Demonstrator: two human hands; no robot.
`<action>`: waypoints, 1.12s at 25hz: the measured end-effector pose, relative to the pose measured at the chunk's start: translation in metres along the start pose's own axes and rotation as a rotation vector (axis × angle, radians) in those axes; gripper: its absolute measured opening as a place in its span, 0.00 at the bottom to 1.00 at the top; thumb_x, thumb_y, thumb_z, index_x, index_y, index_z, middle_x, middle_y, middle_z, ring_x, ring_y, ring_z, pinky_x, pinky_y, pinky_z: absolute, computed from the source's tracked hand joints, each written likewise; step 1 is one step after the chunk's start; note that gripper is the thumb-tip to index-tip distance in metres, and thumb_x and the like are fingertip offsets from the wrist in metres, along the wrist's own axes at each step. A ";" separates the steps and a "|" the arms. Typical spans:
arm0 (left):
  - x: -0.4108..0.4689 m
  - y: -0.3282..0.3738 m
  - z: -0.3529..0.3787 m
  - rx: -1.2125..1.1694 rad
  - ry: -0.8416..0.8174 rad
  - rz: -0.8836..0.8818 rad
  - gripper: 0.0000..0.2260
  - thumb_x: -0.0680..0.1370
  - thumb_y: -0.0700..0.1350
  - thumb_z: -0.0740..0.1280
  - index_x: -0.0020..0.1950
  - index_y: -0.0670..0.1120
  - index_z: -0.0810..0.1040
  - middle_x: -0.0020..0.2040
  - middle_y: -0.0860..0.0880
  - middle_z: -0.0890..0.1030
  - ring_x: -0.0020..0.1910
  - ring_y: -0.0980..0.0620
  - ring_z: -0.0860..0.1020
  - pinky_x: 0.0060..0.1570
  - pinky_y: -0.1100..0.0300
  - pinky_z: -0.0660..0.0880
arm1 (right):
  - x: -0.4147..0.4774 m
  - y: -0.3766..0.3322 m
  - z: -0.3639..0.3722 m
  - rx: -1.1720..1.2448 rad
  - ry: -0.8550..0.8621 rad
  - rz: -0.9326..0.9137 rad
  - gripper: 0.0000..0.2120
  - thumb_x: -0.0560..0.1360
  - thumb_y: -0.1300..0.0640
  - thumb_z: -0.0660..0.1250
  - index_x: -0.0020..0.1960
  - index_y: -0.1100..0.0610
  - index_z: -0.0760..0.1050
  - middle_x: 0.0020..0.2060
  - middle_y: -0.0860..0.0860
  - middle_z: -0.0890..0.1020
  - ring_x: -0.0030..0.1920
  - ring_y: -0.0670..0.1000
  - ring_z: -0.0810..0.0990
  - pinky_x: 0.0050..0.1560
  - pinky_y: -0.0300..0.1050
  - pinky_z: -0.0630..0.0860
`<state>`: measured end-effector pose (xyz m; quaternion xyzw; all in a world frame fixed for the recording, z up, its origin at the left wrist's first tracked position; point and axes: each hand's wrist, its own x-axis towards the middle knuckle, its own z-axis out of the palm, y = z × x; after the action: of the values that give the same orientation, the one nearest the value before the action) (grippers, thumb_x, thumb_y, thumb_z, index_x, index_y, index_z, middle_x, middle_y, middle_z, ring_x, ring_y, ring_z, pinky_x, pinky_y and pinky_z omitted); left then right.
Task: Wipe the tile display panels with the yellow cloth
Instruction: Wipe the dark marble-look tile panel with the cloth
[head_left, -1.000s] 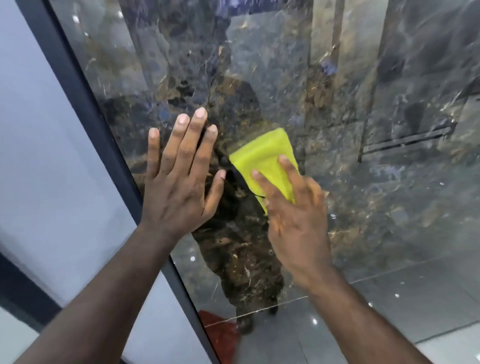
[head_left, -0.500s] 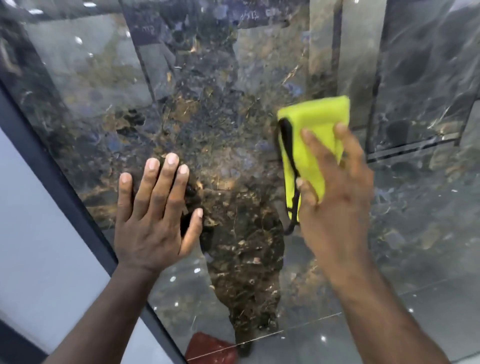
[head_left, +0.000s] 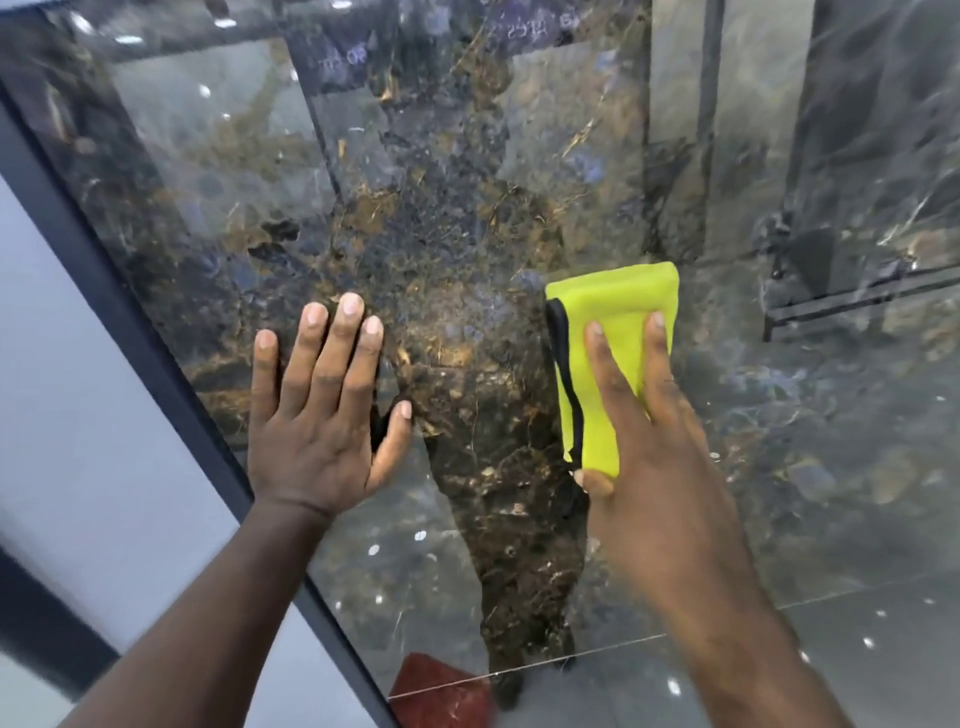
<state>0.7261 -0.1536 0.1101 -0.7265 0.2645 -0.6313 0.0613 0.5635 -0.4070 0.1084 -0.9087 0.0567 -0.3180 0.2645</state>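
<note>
Glossy dark tile panel (head_left: 467, 208), marbled in brown, gold and blue-grey, fills nearly all of our view, and its polish throws back dim reflections, among them a dark rack (head_left: 852, 296) at the right and scattered points of light lower down. Along its left edge runs a dark frame (head_left: 119, 322) on a slant, with a pale grey surface (head_left: 67, 415) beyond it. We lay our left hand (head_left: 317, 415) flat on the panel just inside that frame, the four fingers (head_left: 332, 358) straight and close together, the thumb held out to the side, nothing in its grasp. Well to the right of it, our right hand (head_left: 649, 431) presses the yellow cloth (head_left: 618, 306) against the tile at about the same height. That cloth is folded into an upright oblong with a black edging (head_left: 563, 364) down its left side; its upper half shows above the hand. Two straight fingers (head_left: 605, 374) lie on it, slightly parted, and the thumb tip sits at its lower edge; we cannot tell how the other fingers lie, since the back of the hand hides them. Low in the panel a thin pale line (head_left: 519, 670) crosses the tile, and a dark red patch (head_left: 441, 696) shows at the bottom edge
</note>
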 end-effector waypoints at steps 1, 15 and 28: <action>0.000 0.000 0.000 0.003 -0.002 -0.003 0.36 0.84 0.57 0.64 0.86 0.41 0.60 0.87 0.42 0.59 0.86 0.39 0.56 0.85 0.37 0.50 | -0.001 0.001 0.000 0.021 -0.014 0.009 0.63 0.74 0.64 0.77 0.80 0.29 0.31 0.79 0.35 0.25 0.84 0.57 0.52 0.53 0.52 0.81; -0.003 0.000 0.002 -0.006 -0.014 -0.013 0.35 0.84 0.57 0.64 0.87 0.42 0.58 0.86 0.42 0.58 0.88 0.43 0.50 0.85 0.38 0.47 | -0.013 0.014 0.035 0.020 0.020 0.023 0.53 0.77 0.51 0.76 0.82 0.31 0.38 0.82 0.38 0.32 0.80 0.62 0.57 0.62 0.66 0.77; 0.017 -0.001 -0.017 -0.162 0.006 -0.035 0.29 0.81 0.55 0.68 0.79 0.42 0.74 0.81 0.44 0.67 0.79 0.41 0.65 0.79 0.38 0.60 | -0.016 -0.025 0.096 0.147 0.271 0.082 0.35 0.85 0.51 0.65 0.83 0.33 0.50 0.85 0.46 0.42 0.84 0.55 0.50 0.80 0.53 0.46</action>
<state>0.7114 -0.1566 0.1287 -0.7315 0.3020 -0.6112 -0.0095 0.6075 -0.3387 0.0499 -0.8326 0.1055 -0.4298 0.3331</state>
